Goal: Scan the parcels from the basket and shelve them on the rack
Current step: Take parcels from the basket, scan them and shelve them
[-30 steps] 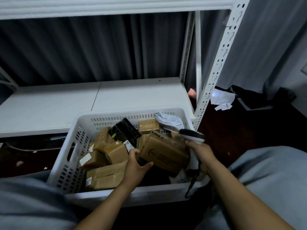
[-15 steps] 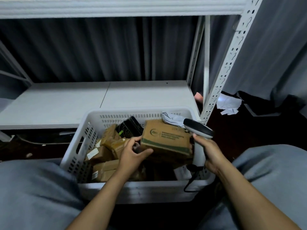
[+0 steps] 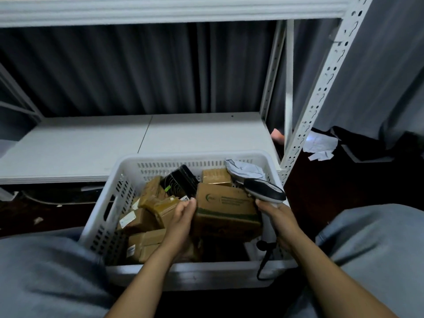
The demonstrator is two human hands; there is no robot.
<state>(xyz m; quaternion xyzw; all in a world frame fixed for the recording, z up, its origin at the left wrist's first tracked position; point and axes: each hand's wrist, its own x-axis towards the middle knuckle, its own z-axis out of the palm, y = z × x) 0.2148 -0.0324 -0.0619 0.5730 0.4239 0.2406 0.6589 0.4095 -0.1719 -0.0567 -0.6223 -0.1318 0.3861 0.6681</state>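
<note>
White metal rack [image 3: 321, 88] fills the top half, w/ a lower shelf board [image 3: 91, 145] and a top shelf edge overhead; a dark pleated curtain [image 3: 137, 70] hangs behind. The person's legs in grey trousers [image 3: 371, 249] flank a white slotted plastic basket [image 3: 107, 216], which sits just in front of the lower shelf, near the rack's front right post. It holds a jumble of parcels, mostly brown cardboard. The biggest, a brown box [image 3: 224, 210] w/ green logo and green band, is raised above the rest at right-centre, tilted, printed face toward the camera: over the basket, not on the rack. Left of it lie taped brown parcels [image 3: 140, 222] w/ white labels; at the back a black parcel [image 3: 179, 182] leans, w/ a small brown box [image 3: 216, 176] and a crumpled pale mailer bag [image 3: 243, 168] toward the back right corner. The left hand [image 3: 181, 216] grips the box's left edge, thumb and fingers pinched on it. The right hand [image 3: 278, 220] is wrapped round the handle of a grey-black barcode scanner [image 3: 263, 191], head just over the box's top right corner; can't tell if that hand also touches the box. The scanner's black cable [image 3: 263, 262] drops by the basket's front right corner. Crumpled paper scraps [image 3: 320, 144] lie on the floor right of the rack.
</note>
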